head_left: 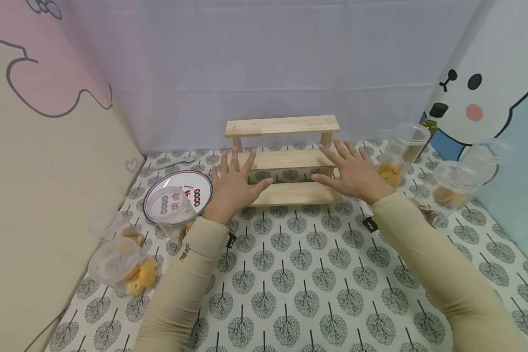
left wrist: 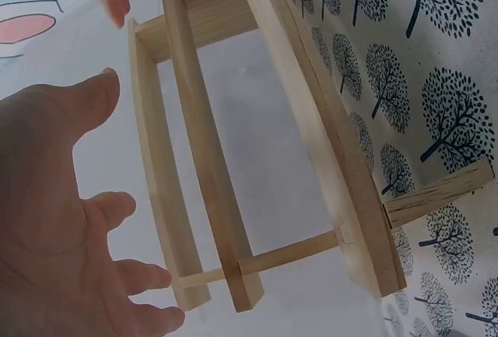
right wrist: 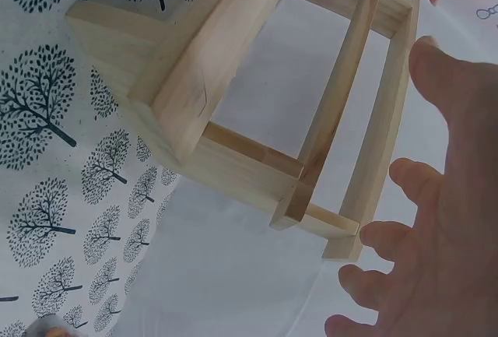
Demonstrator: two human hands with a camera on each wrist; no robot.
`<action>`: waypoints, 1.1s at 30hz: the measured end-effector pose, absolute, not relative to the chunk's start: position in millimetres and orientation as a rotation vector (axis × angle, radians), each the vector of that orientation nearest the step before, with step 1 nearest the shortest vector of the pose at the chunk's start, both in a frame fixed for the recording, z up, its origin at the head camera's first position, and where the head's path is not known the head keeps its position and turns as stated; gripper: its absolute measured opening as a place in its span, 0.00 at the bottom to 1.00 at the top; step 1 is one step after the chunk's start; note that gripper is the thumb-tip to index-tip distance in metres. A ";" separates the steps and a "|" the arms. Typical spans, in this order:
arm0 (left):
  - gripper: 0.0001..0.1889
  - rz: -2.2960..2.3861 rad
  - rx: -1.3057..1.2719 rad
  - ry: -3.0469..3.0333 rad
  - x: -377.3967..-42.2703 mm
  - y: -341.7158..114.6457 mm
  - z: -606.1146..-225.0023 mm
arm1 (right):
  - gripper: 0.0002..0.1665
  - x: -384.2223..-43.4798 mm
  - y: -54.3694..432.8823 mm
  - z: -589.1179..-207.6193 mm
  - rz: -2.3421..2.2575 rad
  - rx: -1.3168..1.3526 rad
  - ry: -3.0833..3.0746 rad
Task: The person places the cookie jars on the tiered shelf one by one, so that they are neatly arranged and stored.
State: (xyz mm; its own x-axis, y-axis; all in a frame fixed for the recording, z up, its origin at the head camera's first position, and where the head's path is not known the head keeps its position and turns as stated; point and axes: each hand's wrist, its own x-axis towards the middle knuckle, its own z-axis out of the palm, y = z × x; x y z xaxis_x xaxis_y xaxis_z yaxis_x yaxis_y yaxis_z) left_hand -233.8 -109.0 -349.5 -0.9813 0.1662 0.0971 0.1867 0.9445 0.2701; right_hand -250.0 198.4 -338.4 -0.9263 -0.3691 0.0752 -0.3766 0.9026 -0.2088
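Note:
A three-tier wooden shelf (head_left: 290, 159) stands at the back of the table, its slats rising in steps. My left hand (head_left: 233, 188) spreads its fingers over the left end of the shelf, palm down. My right hand (head_left: 354, 171) is spread the same way at the right end. Neither hand holds anything. In the left wrist view the left hand (left wrist: 70, 212) hovers apart from the wooden slats (left wrist: 206, 142). In the right wrist view the right hand (right wrist: 443, 212) likewise shows a gap to the shelf (right wrist: 257, 142).
Left: a round plate (head_left: 202, 183), a grey utensil (head_left: 176, 162), and clear jars of snacks, including one (head_left: 114, 259) lying tilted. Right: clear snack jars (head_left: 402, 146), (head_left: 451, 183) and a dark-capped bottle (head_left: 438, 110). A tree-print cloth (head_left: 299, 293) covers the table; curtains stand behind.

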 end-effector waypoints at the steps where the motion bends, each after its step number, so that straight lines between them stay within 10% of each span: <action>1: 0.47 -0.436 -0.274 -3.023 -234.1 -108.8 -350.1 | 0.52 -249.9 199.1 -338.6 0.344 0.592 -3.031; 33: 0.36 -1.299 0.127 -2.668 -258.2 -122.7 -394.4 | 0.46 -131.1 341.8 -301.0 0.300 0.333 -2.393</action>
